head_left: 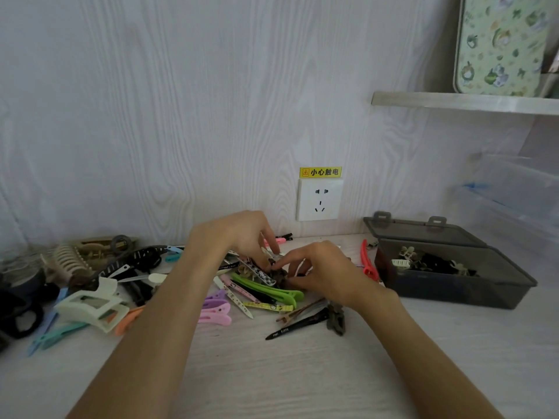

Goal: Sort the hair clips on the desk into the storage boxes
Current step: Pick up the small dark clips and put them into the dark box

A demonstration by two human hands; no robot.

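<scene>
A heap of hair clips covers the desk's left and middle: a green clip (266, 288), pink clips (216, 313), a black pointed clip (298, 326), a red clip (367, 261), a large cream claw clip (93, 306). Both hands work over the heap's middle. My left hand (242, 234) curls its fingertips down onto a small dark clip (276, 275). My right hand (320, 270) pinches the same small dark clip from the right. A dark translucent storage box (453, 293) stands open at the right, with several small claw clips inside.
A wall socket (319, 199) with a yellow warning label sits behind the hands. Clear plastic boxes (514, 189) stand at far right under a shelf (465, 101). Dark hair ties (18, 309) lie at the far left. The desk's near part is bare wood grain.
</scene>
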